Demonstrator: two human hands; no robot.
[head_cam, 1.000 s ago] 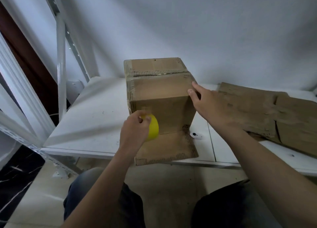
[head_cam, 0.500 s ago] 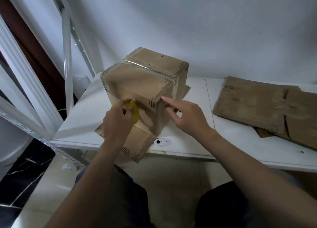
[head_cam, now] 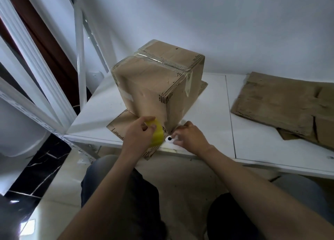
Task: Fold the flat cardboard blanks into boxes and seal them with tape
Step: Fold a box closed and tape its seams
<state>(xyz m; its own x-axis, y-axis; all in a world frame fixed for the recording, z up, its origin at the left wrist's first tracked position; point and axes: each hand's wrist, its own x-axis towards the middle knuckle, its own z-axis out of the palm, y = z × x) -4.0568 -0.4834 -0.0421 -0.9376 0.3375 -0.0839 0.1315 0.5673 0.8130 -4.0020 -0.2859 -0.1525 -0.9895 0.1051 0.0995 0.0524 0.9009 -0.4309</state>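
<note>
Left hand (head_cam: 137, 138) grips yellow tape roll (head_cam: 158, 135) by the box (head_cam: 150, 84); right hand (head_cam: 191, 137) alongside

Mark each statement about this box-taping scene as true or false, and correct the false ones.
1. The left hand grips a yellow tape roll. True.
2. The box lies on the floor. False: it stands on the white table.
3. A strip of clear tape runs along a seam on the box's top. True.
4. The flat cardboard blanks lie left of the box. False: they lie to its right, on the same table.
5. The right hand rests on top of the box. False: it is low down, by the box's near bottom corner.
</note>
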